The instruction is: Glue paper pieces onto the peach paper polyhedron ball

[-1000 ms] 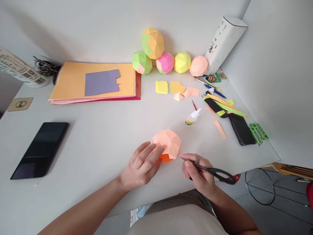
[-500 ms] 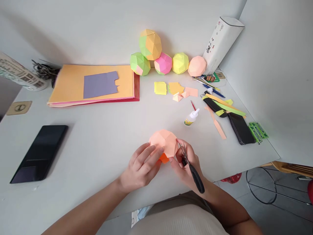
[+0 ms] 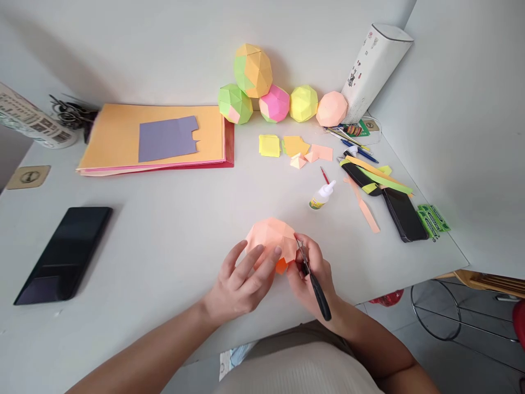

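A peach faceted paper ball (image 3: pixel 268 232) is held over the near part of the table, with an orange opening low on its near side. My left hand (image 3: pixel 248 273) wraps round its left and near side, fingers bent over the facets. My right hand (image 3: pixel 314 268) keeps black-handled scissors (image 3: pixel 319 295) in its fingers, handles pointing down toward me. Its thumb and forefinger also touch the ball's right edge. Just beyond the hands stands a white glue bottle (image 3: pixel 322 195), with a thin red stick (image 3: pixel 324 175) behind it.
Several finished paper balls (image 3: pixel 303 103) line the wall. Paper pieces (image 3: pixel 296 146) lie before them. On the left are a stack of coloured paper (image 3: pixel 118 137) and a black tablet (image 3: pixel 63 255). A phone (image 3: pixel 404 214), paper strips (image 3: pixel 379 176) and a white box (image 3: pixel 377 71) are on the right.
The peach ball has turned slightly and shifted a little left. The scissors in my right hand have swung left, with their blades closer together. My left fingers have moved slightly over the ball.
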{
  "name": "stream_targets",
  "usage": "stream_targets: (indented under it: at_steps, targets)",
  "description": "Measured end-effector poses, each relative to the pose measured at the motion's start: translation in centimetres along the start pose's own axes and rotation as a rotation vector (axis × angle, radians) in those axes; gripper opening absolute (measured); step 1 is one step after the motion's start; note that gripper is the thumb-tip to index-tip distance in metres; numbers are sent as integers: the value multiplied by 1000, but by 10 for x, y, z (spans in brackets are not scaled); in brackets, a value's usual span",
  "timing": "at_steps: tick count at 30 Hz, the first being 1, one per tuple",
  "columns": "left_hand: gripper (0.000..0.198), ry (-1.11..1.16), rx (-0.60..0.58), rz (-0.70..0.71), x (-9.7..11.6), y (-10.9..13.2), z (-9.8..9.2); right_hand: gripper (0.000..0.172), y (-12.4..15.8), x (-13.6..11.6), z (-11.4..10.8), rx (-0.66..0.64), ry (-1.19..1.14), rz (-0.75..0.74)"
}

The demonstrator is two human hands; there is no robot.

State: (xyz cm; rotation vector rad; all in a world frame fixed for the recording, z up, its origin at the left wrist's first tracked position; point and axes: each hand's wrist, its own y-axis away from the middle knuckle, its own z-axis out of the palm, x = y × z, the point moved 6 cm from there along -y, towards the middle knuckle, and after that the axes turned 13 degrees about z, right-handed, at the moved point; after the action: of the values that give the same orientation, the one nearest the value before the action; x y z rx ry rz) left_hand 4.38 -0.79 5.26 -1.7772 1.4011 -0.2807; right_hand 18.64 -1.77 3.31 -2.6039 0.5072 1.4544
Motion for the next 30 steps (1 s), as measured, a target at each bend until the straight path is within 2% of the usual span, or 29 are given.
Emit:
stream_targets:
  at_steps: [8,13,16,18,20,22,25,30]
  targets:
    - [20,86,47,0,0,2,-2,42,-1,-1,-3,-71,-36,13]
    - [21,77,70,9,0,3,-4,36,7,2,-7,-23,-113,-50]
    - [22,44,75,-7,-2,4,-4,31,15,1,-13,35,-182,-206]
    - [23,41,77,-6,-2,5,-4,30,21,-8,-15,-5,-156,-427]
    - [24,51,81,-4,-1,5,-4,35,27,-18,-12,-66,-34,-670]
    - [23,58,92,-3,-1,5,-5,41,31,-22,-7,-101,150,-819]
    - [22,64,102,0,-1,5,-6,38,29,-21,-2,-79,389,-848]
    - [26,56,125,16,-2,3,-10,24,27,-20,-5,51,435,-833]
